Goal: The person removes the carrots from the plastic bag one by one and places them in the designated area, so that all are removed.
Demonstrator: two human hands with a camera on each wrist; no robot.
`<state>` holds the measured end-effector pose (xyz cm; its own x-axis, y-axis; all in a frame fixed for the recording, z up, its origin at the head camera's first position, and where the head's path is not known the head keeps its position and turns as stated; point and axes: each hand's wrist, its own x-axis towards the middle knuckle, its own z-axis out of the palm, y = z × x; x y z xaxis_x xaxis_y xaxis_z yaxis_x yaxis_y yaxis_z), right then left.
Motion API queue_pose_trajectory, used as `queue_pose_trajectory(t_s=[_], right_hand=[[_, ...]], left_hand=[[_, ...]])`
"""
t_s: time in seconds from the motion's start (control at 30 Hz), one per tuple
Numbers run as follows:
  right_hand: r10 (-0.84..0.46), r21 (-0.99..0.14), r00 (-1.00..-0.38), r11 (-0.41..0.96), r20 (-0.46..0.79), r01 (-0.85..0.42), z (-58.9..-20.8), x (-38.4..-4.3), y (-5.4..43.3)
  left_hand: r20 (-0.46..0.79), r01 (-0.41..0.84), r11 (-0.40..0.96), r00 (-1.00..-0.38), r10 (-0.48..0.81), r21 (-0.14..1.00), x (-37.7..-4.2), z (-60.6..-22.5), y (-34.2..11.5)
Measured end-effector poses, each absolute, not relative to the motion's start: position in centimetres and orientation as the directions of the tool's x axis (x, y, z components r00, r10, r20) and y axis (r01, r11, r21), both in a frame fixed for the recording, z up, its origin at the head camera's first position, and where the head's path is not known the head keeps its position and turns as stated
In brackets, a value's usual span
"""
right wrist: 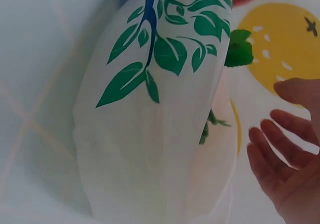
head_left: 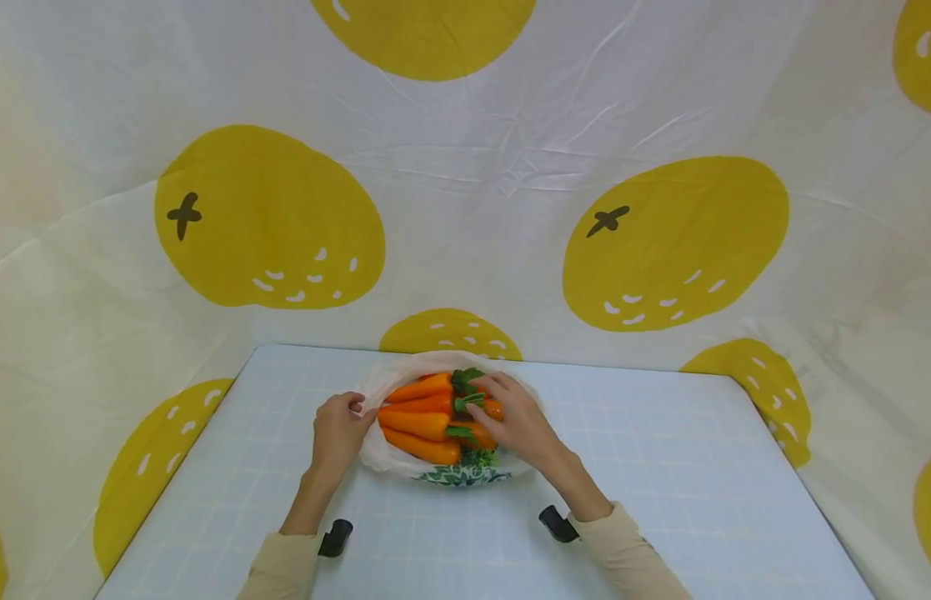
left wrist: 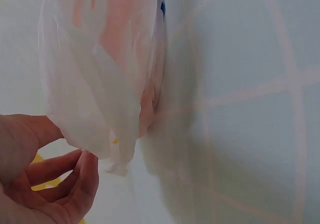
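A thin white plastic bag [head_left: 371, 454] with a green leaf print lies open on the table, its mouth facing up. Inside are several orange carrots [head_left: 416, 425] with green tops, their narrow ends toward the left. Curly greenery [head_left: 480, 457] shows at the bag's near side. At the left rim, my left hand [head_left: 339, 431] pinches the bag's edge; in the left wrist view its thumb tip is hidden behind the plastic [left wrist: 95, 94]. My right hand [head_left: 519, 421] hovers over the carrots' leafy tops, and in the right wrist view its spread fingers [right wrist: 282, 149] hold nothing.
The table [head_left: 653, 467] has a pale blue covering with a faint grid. A white curtain [head_left: 473, 208] printed with yellow fruit hangs around its back and sides. Black wrist devices [head_left: 559, 524] sit on both forearms, by the beige sleeves.
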<state>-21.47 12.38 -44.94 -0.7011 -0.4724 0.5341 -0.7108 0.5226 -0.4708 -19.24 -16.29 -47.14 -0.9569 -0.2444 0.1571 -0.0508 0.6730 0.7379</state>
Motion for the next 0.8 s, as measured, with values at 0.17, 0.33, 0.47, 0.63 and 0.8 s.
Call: queue_pose_trajectory(t_s=[0.17, 0.33, 0.47, 0.63, 0.8], right_hand=[[-0.518, -0.472, -0.723, 0.548, 0.457, -0.691, -44.6, -21.3, 11.2], [-0.59, -0.451, -0.716, 0.559, 0.374, -0.696, -44.4, -21.3, 10.1], [-0.637, -0.418, -0.713, 0.585, 0.294, -0.695, -44.5, -21.3, 9.0], [-0.66, -0.407, -0.726, 0.62, 0.192, -0.671, -44.9, -21.4, 7.4], [-0.67, -0.373, -0.724, 0.637, 0.165, -0.674, -45.3, -21.5, 6.1]], left_hand=[[0.149, -0.06, 0.689, -0.959, -0.239, 0.722, -19.5, -47.3, -16.3], [0.16, -0.047, 0.684, -0.958, -0.237, 0.728, -19.7, -47.6, -16.3], [0.148, -0.046, 0.685, -0.964, -0.222, 0.727, -19.7, -47.6, -16.2], [0.109, -0.067, 0.696, -0.972, -0.206, 0.715, -20.0, -47.7, -16.1], [0.1, -0.077, 0.717, -0.974, -0.201, 0.692, -20.1, -47.9, -16.0]])
